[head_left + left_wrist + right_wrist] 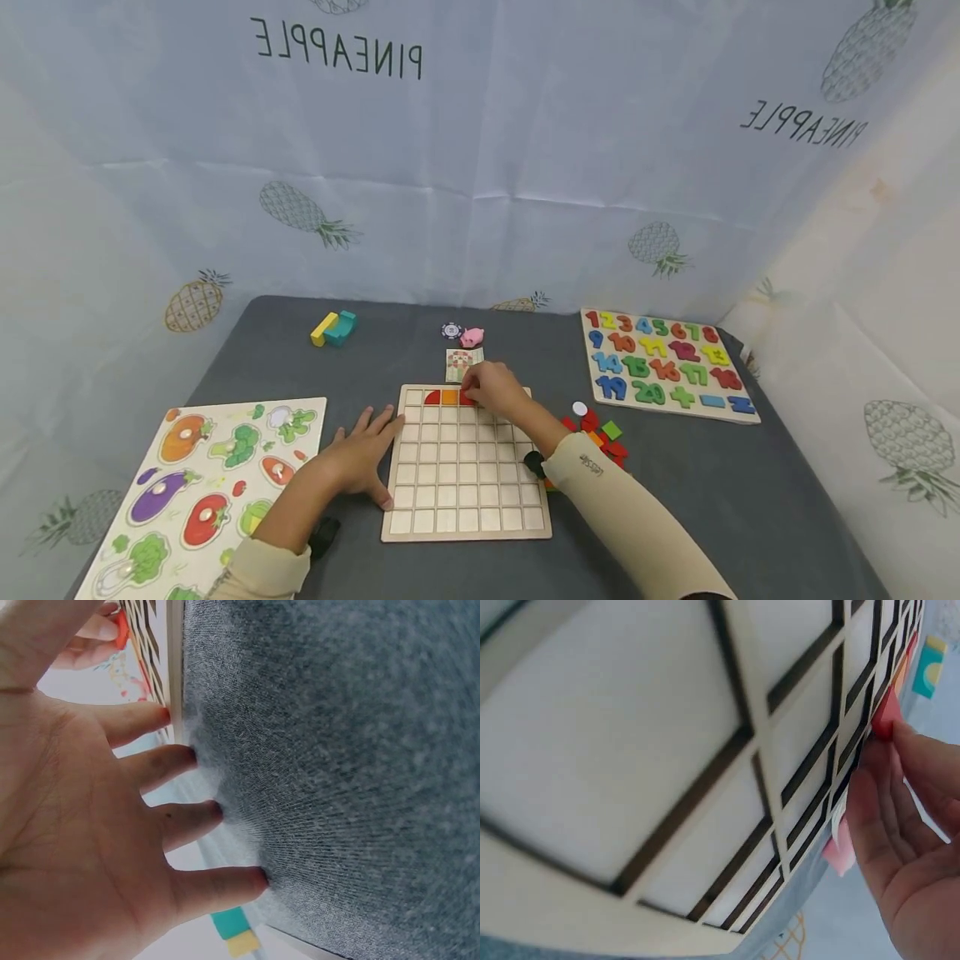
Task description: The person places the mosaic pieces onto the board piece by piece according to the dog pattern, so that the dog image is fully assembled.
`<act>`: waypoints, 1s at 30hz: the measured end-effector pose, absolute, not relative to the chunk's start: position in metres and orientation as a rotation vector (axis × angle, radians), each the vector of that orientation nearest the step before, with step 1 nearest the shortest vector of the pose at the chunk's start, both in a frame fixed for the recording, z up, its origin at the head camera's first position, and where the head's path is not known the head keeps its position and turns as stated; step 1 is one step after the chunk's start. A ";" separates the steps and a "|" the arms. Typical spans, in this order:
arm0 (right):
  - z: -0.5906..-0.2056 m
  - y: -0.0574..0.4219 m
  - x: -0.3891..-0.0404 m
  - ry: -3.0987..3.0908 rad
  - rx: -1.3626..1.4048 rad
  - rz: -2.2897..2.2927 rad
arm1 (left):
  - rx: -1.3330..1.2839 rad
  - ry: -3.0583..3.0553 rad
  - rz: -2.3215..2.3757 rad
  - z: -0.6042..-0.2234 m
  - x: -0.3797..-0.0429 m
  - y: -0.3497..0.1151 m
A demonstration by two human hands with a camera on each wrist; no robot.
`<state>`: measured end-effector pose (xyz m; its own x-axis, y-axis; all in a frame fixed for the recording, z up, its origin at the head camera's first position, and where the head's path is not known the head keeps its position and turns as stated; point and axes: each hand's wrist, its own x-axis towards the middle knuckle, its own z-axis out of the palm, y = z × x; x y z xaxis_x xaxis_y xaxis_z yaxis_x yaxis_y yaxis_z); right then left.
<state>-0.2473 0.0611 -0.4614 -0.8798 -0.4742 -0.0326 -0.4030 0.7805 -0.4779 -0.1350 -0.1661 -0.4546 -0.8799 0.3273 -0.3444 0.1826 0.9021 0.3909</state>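
Note:
A wooden grid board [457, 475] with square cells lies flat in the middle of the dark table. In its top row sit a red curved-edge piece [432, 398] and an orange square piece [450, 397]. My right hand [495, 387] is over that row and pinches a red piece [887, 712] against the cell beside the orange one; the fingers hide part of it. With fingers spread, my left hand [356, 458] touches the board's left edge, its fingertips on the table. Just past the board's top edge lies a small pattern card [459, 364], partly behind my right hand.
Loose red, green and orange pieces [613, 450] lie right of the board, partly under my right forearm. A vegetable puzzle [315, 417] is at left, a number puzzle [630, 400] at back right. A pink pig [472, 337], a chip [451, 331] and teal-yellow blocks [340, 328] stand behind.

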 end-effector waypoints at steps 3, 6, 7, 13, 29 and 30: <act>-0.461 0.059 -0.246 2.872 -0.720 -0.623 | 0.378 2.659 0.478 -0.455 -0.137 -0.165; -0.460 0.058 -0.243 2.904 -0.738 -0.528 | 0.376 2.659 0.465 -0.455 -0.137 -0.164; -0.460 0.057 -0.241 2.917 -0.747 -0.476 | 0.376 2.658 0.463 -0.456 -0.138 -0.163; -0.459 0.056 -0.234 2.980 -0.889 -0.203 | 0.369 2.647 0.478 -0.455 -0.137 -0.162; -0.439 0.175 -0.221 2.869 -0.588 -0.325 | 0.408 2.651 0.536 -0.461 -0.137 -0.168; -0.438 0.182 -0.218 2.852 -0.563 -0.311 | 0.416 2.652 0.531 -0.461 -0.138 -0.167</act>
